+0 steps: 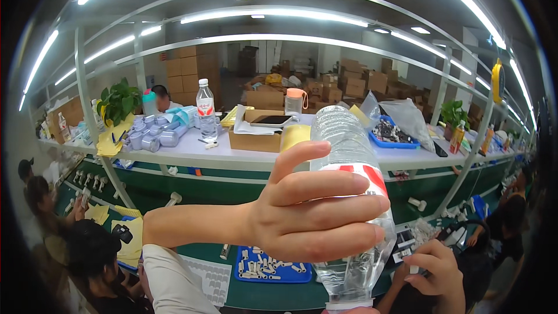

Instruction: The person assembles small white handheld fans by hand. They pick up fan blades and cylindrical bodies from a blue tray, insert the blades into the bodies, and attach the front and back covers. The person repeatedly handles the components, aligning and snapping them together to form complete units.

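My left hand is wrapped round a clear plastic water bottle with a red and white label. Its base is raised and its neck points down toward me at the lower edge. Liquid inside is hard to make out. At the lower right, my right hand has its fingers curled in a pinch on a small white piece, perhaps a bottle cap. Below my left forearm, a blue tray of small white parts lies on the green bench.
A white shelf crosses ahead, bearing another water bottle, a cardboard box, purple cups and a blue parts tray. Co-workers sit close on the left; others are at the right. A white tray lies on the bench.
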Action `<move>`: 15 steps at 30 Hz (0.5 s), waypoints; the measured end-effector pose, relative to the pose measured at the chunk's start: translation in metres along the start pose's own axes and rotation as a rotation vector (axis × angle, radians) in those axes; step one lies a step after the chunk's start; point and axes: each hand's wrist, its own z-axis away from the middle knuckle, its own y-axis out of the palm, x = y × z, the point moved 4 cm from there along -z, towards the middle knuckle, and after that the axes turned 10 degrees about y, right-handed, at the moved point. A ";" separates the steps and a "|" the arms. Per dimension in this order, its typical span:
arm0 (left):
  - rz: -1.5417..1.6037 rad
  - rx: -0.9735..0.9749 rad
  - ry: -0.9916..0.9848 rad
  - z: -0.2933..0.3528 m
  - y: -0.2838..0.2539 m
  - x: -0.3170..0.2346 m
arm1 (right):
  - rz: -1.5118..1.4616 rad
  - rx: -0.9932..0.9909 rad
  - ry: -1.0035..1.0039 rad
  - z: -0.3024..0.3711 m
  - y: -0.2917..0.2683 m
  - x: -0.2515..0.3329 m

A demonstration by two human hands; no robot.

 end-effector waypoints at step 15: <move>0.055 -0.014 -0.042 0.001 0.008 0.001 | -0.026 0.035 -0.038 -0.002 0.002 0.003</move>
